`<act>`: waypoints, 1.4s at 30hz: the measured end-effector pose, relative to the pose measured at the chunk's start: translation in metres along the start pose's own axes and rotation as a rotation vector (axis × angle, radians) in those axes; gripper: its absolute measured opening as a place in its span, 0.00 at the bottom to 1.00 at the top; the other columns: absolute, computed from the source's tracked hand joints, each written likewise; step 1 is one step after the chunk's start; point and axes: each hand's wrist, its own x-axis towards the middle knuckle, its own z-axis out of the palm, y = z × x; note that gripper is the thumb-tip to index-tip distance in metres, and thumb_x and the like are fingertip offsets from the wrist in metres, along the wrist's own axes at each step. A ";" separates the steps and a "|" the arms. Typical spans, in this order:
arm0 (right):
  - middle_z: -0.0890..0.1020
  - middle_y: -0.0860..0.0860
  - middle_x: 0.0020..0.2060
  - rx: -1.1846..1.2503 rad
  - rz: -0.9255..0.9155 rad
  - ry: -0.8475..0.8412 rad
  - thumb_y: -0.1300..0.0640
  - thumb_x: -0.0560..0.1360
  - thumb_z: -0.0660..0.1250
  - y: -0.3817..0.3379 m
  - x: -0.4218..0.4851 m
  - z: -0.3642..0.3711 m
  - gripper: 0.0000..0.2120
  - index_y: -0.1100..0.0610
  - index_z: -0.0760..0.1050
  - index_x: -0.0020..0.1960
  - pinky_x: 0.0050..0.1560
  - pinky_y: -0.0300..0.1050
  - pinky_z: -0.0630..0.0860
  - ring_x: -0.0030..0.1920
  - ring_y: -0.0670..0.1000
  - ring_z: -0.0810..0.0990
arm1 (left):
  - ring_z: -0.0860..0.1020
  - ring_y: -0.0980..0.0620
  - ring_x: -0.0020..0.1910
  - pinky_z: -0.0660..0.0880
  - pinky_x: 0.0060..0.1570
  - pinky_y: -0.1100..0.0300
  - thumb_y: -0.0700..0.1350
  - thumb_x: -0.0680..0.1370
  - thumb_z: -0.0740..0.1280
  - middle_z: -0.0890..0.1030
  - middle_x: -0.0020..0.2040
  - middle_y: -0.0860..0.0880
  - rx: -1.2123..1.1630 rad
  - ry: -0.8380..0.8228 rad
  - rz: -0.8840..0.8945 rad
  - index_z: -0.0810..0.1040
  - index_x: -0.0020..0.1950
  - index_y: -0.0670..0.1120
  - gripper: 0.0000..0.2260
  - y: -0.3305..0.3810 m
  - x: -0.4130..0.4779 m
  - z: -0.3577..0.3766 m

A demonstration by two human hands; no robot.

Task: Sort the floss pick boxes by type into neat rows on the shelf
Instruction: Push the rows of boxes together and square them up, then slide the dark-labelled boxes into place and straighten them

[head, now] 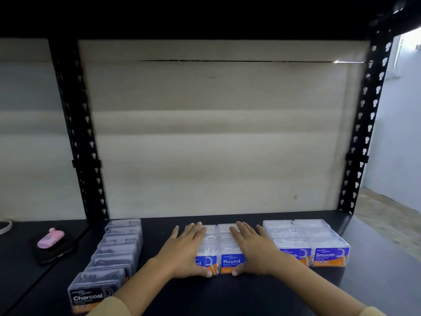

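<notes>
— Nearest the lens, lower left of the frame?
— Clear plastic boxes of dark picks labelled Charcoal (91, 293), one row running back up the black shelf board (227, 293).
— And centre?
— Two rows of clear Round boxes (231, 258). Left hand (184, 249) and right hand (252, 249) lie flat over them, fingers spread wide, thumbs against the front labels, gripping nothing.
— Right of those?
— Two rows of Smooth boxes (328, 252), just beside.
— Far left?
— A pink plastic case (50, 240) on a dark object.
</notes>
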 end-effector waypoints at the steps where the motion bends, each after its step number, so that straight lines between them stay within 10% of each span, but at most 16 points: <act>1: 0.44 0.54 0.77 -0.001 0.001 0.003 0.38 0.70 0.66 0.000 0.000 -0.001 0.48 0.53 0.41 0.77 0.75 0.57 0.42 0.77 0.54 0.42 | 0.41 0.51 0.78 0.38 0.74 0.48 0.68 0.69 0.65 0.41 0.79 0.49 0.012 0.002 -0.001 0.40 0.77 0.49 0.49 0.000 -0.001 0.000; 7: 0.48 0.52 0.77 0.051 -0.066 0.065 0.21 0.58 0.49 -0.012 -0.001 -0.013 0.55 0.51 0.46 0.76 0.75 0.56 0.44 0.77 0.52 0.46 | 0.46 0.51 0.78 0.41 0.75 0.48 0.66 0.70 0.66 0.45 0.79 0.52 -0.009 0.096 -0.014 0.44 0.77 0.52 0.46 -0.006 -0.023 -0.012; 15: 0.61 0.50 0.74 0.193 -0.290 0.275 0.43 0.76 0.61 -0.078 0.005 -0.030 0.28 0.49 0.59 0.74 0.71 0.46 0.57 0.72 0.52 0.61 | 0.59 0.57 0.74 0.58 0.72 0.60 0.61 0.75 0.62 0.60 0.76 0.56 -0.091 0.266 -0.123 0.57 0.75 0.57 0.31 -0.056 -0.091 -0.038; 23: 0.70 0.52 0.68 0.355 -0.439 0.281 0.57 0.77 0.58 -0.158 0.047 -0.018 0.20 0.55 0.66 0.70 0.67 0.48 0.66 0.67 0.54 0.69 | 0.51 0.58 0.76 0.50 0.73 0.61 0.78 0.52 0.47 0.52 0.78 0.57 -0.146 0.087 -0.214 0.50 0.77 0.57 0.55 -0.111 -0.150 -0.024; 32: 0.56 0.52 0.76 0.387 -0.418 0.094 0.53 0.82 0.48 -0.217 0.083 -0.024 0.23 0.55 0.54 0.76 0.75 0.50 0.51 0.76 0.50 0.54 | 0.36 0.61 0.72 0.37 0.72 0.58 0.62 0.76 0.61 0.38 0.73 0.61 -0.048 0.081 -0.143 0.40 0.77 0.52 0.39 -0.127 -0.155 0.004; 42: 0.44 0.49 0.77 0.304 -0.342 -0.072 0.36 0.76 0.35 -0.229 0.088 -0.021 0.33 0.51 0.44 0.77 0.75 0.57 0.38 0.77 0.49 0.40 | 0.35 0.61 0.71 0.35 0.68 0.60 0.58 0.78 0.58 0.42 0.78 0.54 0.025 0.047 -0.151 0.39 0.77 0.51 0.36 -0.138 -0.166 0.006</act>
